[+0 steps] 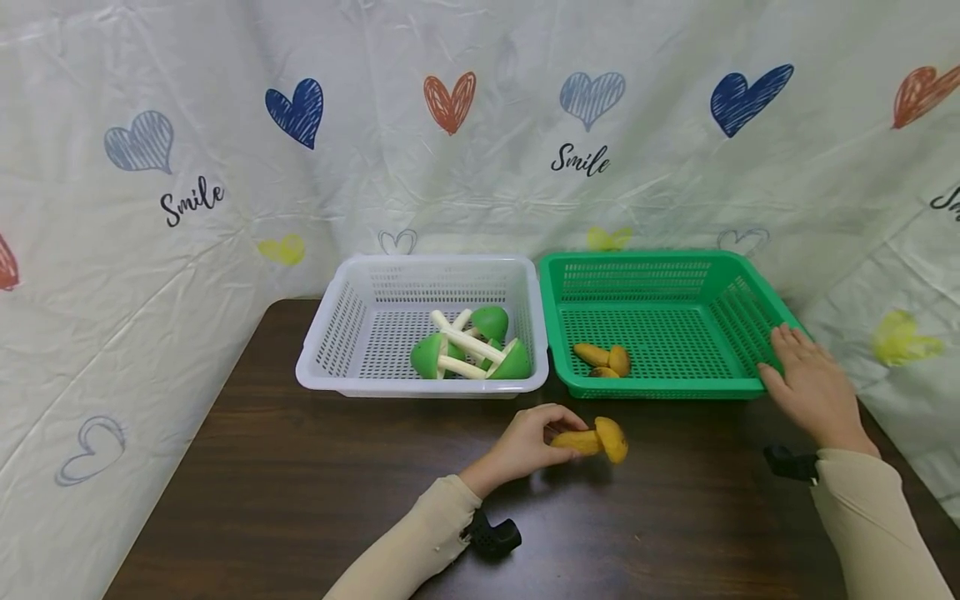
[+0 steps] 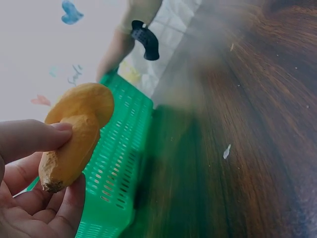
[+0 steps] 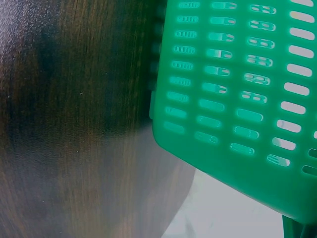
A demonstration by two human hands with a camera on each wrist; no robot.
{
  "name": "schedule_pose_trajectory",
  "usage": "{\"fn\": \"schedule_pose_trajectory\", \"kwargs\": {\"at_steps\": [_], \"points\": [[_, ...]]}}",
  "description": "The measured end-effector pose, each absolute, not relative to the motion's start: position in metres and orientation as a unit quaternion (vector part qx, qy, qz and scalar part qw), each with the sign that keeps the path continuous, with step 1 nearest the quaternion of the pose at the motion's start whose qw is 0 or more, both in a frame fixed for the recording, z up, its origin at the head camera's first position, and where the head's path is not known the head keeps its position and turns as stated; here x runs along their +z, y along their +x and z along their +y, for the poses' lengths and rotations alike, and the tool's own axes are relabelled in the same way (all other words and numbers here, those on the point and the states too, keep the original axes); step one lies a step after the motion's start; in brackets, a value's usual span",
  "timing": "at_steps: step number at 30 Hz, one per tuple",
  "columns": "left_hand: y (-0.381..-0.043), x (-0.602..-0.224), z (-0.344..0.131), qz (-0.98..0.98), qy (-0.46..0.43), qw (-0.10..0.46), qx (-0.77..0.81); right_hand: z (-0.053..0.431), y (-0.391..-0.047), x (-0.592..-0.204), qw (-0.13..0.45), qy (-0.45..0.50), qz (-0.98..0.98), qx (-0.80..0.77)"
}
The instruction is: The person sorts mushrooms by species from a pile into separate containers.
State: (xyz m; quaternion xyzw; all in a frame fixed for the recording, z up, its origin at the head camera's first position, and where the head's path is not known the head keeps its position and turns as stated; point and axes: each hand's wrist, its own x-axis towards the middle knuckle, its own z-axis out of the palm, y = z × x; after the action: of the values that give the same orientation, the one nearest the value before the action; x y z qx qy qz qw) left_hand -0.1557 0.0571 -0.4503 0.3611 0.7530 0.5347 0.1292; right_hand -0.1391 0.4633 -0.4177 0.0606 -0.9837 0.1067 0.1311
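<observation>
My left hand [image 1: 528,446] pinches a yellow toy mushroom [image 1: 581,442] by its stem, with the cap pointing right, in front of the baskets. In the left wrist view the thumb lies across the mushroom's stem [image 2: 74,148] just under the cap. At the far right my right hand [image 1: 813,387] rests with straight fingers on the right rim of the green basket [image 1: 637,387]. Inside that basket lie yellow mushrooms [image 1: 600,357] near its front left corner. The right wrist view shows the basket's slotted wall [image 3: 223,94] close up, with the right hand out of sight.
A white basket [image 1: 352,384] stands left of the green one and holds several green-capped mushrooms [image 1: 480,346] with white stems. Both stand on a dark wooden table [image 1: 300,467]. Behind hangs a white cloth [image 1: 495,183] printed with hearts.
</observation>
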Motion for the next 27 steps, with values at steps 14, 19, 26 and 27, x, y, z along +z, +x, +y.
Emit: {"fn": "schedule_pose_trajectory", "kwargs": {"at_steps": [14, 19, 26, 27], "points": [[-0.158, -0.439, 0.056, 0.749, 0.36, 0.118, 0.543, 0.46, -0.139, -0.416, 0.135, 0.059, -0.984, 0.1], [-0.162, -0.434, 0.057, 0.745, 0.356, 0.112, 0.553, 0.461, -0.139, -0.417, 0.132, 0.058, -0.985, 0.1], [-0.164, -0.428, 0.058, 0.732, 0.35, 0.117, 0.573, 0.461, -0.138, -0.417, 0.134, 0.06, -0.983, 0.106], [-0.165, -0.427, 0.059, 0.731, 0.351, 0.116, 0.573, 0.461, -0.138, -0.417, 0.134, 0.06, -0.983, 0.106]]}}
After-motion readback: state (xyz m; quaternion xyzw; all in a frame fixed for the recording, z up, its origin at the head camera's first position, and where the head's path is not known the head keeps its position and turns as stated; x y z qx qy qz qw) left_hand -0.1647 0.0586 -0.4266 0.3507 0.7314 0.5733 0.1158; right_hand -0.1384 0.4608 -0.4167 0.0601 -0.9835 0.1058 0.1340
